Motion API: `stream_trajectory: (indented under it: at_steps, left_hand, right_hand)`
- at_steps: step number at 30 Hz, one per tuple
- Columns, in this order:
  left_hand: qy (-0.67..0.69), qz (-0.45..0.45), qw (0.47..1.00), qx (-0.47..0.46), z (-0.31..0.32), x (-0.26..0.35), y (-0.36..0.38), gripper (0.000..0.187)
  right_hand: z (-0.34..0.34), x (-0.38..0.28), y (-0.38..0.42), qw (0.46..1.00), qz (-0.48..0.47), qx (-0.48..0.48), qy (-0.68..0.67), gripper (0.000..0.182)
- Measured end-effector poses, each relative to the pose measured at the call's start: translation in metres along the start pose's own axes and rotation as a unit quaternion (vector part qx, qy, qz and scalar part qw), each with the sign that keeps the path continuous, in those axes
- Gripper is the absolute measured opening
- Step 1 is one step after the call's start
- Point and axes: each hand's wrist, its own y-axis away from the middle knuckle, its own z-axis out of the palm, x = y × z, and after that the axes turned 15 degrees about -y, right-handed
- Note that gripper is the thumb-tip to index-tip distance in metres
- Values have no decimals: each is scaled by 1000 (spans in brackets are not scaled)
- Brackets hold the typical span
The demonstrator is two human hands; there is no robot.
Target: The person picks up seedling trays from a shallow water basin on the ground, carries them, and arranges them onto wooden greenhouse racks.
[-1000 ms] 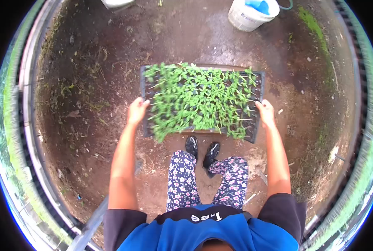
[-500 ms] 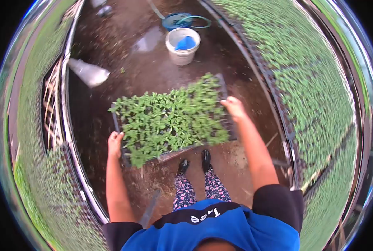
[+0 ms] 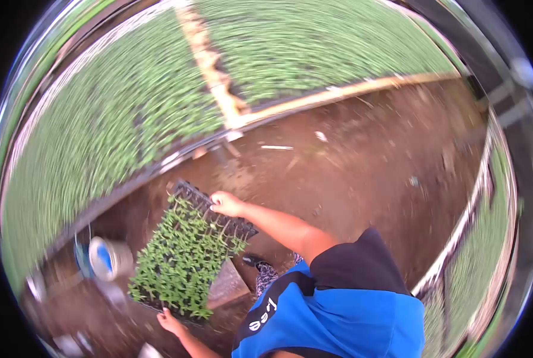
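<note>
A black seedling tray [image 3: 191, 194] full of leafy green seedlings [image 3: 180, 256] is held out in front of the body. My right hand [image 3: 226, 204] is closed on its upper edge, beside some cells with few leaves. At the opposite, lower edge my left hand [image 3: 168, 320] grips the tray near its rim; the fingers under the tray are hidden.
A long bed of seedlings [image 3: 123, 119] with a wooden edge [image 3: 338, 94] runs across the top. A white bucket [image 3: 120, 259] with something blue inside stands at the lower left. Brown soil [image 3: 362, 173] lies between the beds; another bed [image 3: 472, 268] is at right.
The view has swung round to the right, so the bucket now shows at the lower left. The tray, still in both hands, has moved left and down in view and looks turned.
</note>
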Motion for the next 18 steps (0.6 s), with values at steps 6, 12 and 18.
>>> stream_trajectory:
  at_steps: [6,12,18]
  left_hand:
    - [6,226,960,-167,205,205,67,30]
    - [84,408,840,-348,354,472,272,27]
    - [124,580,695,-408,413,700,496,22]
  right_hand:
    - [-237,52,174,942,-52,293,155,26]
    - [-451,30,406,764,-4,582,278,25]
    - [-566,-85,583,580,31,781,232,17]
